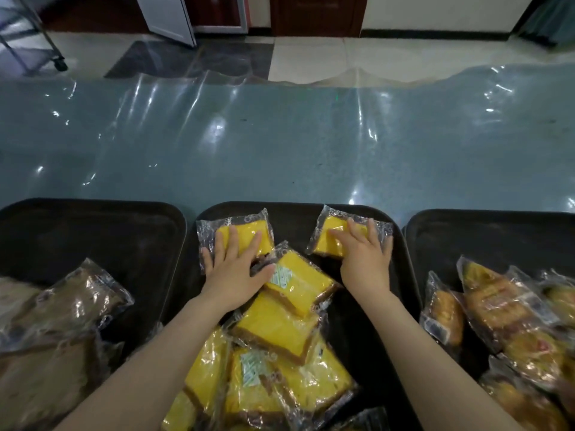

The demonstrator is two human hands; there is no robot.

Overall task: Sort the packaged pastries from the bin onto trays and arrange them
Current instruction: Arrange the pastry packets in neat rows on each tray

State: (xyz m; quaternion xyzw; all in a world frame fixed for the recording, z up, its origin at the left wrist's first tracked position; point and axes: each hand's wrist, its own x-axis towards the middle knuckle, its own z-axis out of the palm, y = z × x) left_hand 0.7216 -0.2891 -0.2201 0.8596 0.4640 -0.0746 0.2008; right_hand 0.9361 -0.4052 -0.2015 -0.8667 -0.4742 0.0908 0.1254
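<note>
Three black trays lie side by side at the table's near edge. On the middle tray (311,213), my left hand (236,265) lies flat with spread fingers on a wrapped yellow cake slice (245,228) at the tray's far left. My right hand (364,253) presses flat on another wrapped yellow slice (333,231) at the far right of that tray. A loose heap of several yellow slices (280,331) fills the tray's near half between my forearms.
The left tray (93,225) holds brown wrapped pastries (62,321) in its near part. The right tray (485,231) holds golden-brown wrapped buns (497,306). Beyond the trays stretches a blue-grey table under wrinkled clear plastic (280,135). A wheeled rack (59,63) stands far left on the floor.
</note>
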